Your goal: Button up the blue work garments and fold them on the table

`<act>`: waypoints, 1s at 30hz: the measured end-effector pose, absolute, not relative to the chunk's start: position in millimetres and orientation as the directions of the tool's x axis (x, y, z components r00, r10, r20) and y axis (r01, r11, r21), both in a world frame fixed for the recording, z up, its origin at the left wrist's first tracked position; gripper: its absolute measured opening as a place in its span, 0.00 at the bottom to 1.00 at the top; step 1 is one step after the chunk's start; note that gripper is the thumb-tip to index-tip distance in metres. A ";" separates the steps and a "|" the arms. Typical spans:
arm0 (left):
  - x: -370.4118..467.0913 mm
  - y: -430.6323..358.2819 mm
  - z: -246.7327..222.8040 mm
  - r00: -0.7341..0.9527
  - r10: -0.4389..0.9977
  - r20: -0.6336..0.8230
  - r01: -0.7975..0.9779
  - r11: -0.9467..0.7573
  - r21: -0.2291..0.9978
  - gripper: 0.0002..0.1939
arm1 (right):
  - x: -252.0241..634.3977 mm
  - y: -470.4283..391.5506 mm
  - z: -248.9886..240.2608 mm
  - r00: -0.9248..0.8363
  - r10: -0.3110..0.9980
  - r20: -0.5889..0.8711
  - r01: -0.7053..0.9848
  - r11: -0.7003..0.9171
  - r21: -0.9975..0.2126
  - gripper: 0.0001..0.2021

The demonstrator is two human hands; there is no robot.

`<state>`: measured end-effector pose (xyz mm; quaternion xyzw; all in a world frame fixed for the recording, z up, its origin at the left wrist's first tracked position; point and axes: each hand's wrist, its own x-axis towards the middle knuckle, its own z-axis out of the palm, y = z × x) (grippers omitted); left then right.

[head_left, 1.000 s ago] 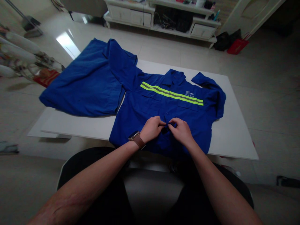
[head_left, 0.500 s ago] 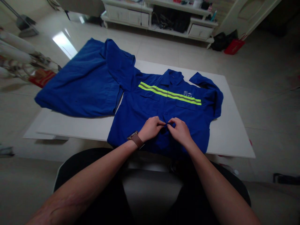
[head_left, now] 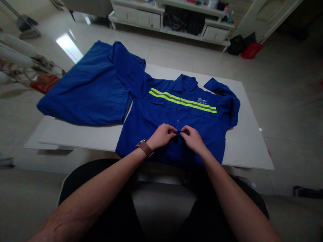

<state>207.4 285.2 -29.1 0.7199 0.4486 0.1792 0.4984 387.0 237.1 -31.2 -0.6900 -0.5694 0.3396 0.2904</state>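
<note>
A blue work jacket (head_left: 156, 114) with a yellow-green reflective stripe (head_left: 184, 102) lies front up over the near edge of a white table (head_left: 252, 141). My left hand (head_left: 164, 134), with a brown-strapped watch (head_left: 145, 147) on the wrist, pinches the fabric of the front placket. My right hand (head_left: 191, 137) pinches the same placket just to the right, the fingertips of both hands nearly meeting. A button (head_left: 178, 121) shows just above them. Whether a button is between my fingers is too small to tell.
Another blue garment (head_left: 88, 87) lies on the table's left side, beside a jacket sleeve. Beyond the table stand a white cabinet (head_left: 148, 20) and a red bag (head_left: 252, 50). My dark-clothed legs are below the near edge.
My left hand has shifted slightly up and left, and the fingertips are a little farther apart. The placket fabric between them has changed shape slightly.
</note>
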 end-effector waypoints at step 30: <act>209.9 270.4 -20.6 0.487 0.873 -0.024 0.538 -0.278 0.796 0.06 | 385.1 236.2 -34.5 0.064 0.993 -0.104 0.567 -0.121 -0.814 0.09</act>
